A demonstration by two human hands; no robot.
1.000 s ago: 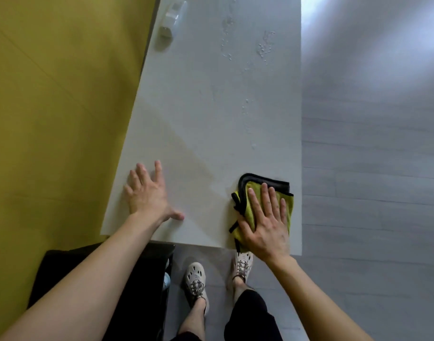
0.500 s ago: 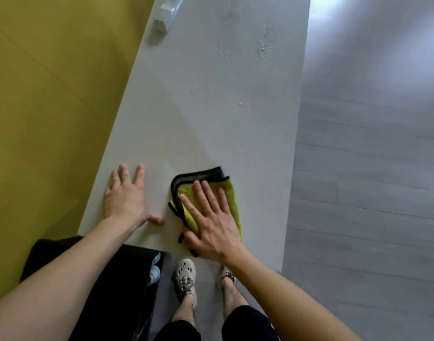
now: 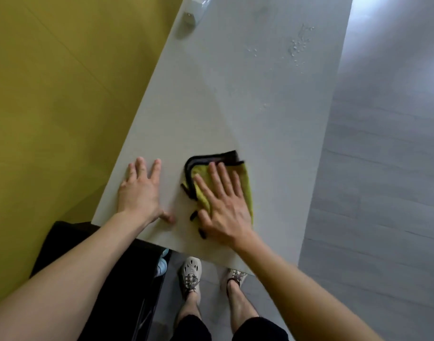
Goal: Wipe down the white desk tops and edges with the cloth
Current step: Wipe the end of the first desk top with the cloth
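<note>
A yellow wall fills the left side of the frame. At lower left, a black object stands below the desk's near corner; what it is cannot be told.

The white desk runs slantwise from the top centre down to the lower centre. The left hand lies flat on the desk near its left edge, left of centre in the frame. Its fingers are straight and spread, the thumb points right, and it holds nothing. At the top of the frame, by the desk's left edge, lies a small white object, cut off by the frame.

Just right of the left hand, and apart from it, the cloth lies folded on the desk near its near edge. It is yellow-green with a black border. The right hand presses flat on top of it, fingers straight and slightly apart, not curled round it.

Below the desk edge, two pale shoes stand on the floor. At upper right of the desk sit water drops. Grey plank floor fills the right side.
</note>
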